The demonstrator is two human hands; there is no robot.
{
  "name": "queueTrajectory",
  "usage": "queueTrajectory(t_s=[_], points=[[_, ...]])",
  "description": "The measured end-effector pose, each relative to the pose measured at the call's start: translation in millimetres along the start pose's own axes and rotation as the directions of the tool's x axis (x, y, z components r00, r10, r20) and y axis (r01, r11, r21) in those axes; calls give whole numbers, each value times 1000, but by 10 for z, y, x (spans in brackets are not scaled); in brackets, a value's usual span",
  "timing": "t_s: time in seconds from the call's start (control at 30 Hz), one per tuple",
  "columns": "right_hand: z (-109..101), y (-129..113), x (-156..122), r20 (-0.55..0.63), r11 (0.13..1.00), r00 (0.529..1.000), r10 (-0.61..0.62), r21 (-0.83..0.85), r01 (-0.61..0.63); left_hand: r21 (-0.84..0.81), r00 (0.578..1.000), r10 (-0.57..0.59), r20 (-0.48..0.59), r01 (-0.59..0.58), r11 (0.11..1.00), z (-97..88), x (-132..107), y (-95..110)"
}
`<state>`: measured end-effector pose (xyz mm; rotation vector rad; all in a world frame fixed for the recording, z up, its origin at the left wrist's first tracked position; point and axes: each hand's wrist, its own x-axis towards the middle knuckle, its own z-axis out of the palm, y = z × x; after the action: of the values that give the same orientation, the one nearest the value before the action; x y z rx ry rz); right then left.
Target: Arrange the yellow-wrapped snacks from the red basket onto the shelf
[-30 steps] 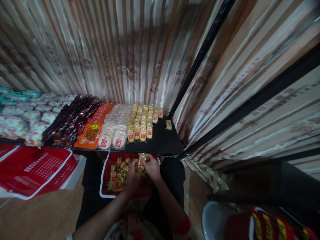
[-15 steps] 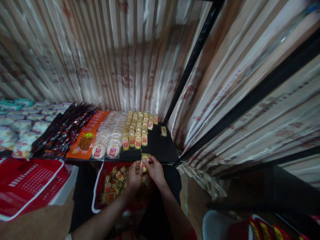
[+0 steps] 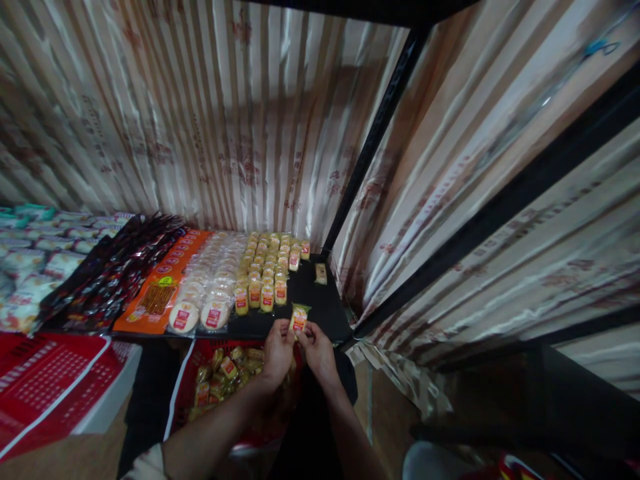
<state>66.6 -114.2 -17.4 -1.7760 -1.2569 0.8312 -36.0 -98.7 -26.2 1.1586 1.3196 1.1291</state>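
Between my two hands is a small yellow snack packet (image 3: pixel 299 318) with a red and white label, held upright over the shelf's front edge. My left hand (image 3: pixel 279 350) pinches its lower left side, and my right hand (image 3: pixel 317 352) grips its lower right. Just beyond stand rows of matching yellow packets (image 3: pixel 267 293) on the black shelf (image 3: pixel 313 300). One more packet (image 3: pixel 321 273) lies apart at the shelf's right end. Below my hands a red basket (image 3: pixel 183 380) holds many loose yellow packets (image 3: pixel 229 368), partly hidden by my left forearm.
Left of the yellow rows are clear-wrapped round crackers (image 3: pixel 215 315), orange bags (image 3: pixel 150 300), dark shiny packets (image 3: pixel 107 280) and white packets (image 3: pixel 30 293). A second red basket (image 3: pixel 45 380) sits lower left. A black post (image 3: pixel 373 147) and pleated curtain (image 3: pixel 240 120) border the shelf.
Both hands have moved slightly forward and right with the packet, which now shows its label more plainly. The view has shifted a little. The shelf rows look the same.
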Motion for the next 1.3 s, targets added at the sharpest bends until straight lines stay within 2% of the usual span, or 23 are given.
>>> queueTrajectory(t_s=[0.1,0.23,0.37,0.6,0.8,1.0,1.13,1.3], points=[[-32,-15,67,-21,1000,1000,-7,19,7,165,999,38,6,-38,986,46,52,60],[-49,9,189,-54,1000,998,-11,22,12,403,998,58,-30,-41,914,98,128,187],[-50,72,318,-76,1000,997,-30,-5,30,467,998,55,2,-50,883,188,198,278],[-54,98,519,-107,998,994,-12,-70,5,428,998,-31,49,7,904,362,307,347],[-48,31,706,-148,986,989,-5,-165,-20,362,998,-61,-31,68,930,509,486,300],[-18,-39,903,-152,992,988,-12,-124,-7,291,991,-114,-71,130,948,633,689,326],[4,-40,1066,-120,998,992,-29,-58,22,183,994,-108,-35,113,977,674,776,319],[26,0,1272,-91,998,994,-58,-24,56,197,992,-118,-34,122,973,742,863,324]])
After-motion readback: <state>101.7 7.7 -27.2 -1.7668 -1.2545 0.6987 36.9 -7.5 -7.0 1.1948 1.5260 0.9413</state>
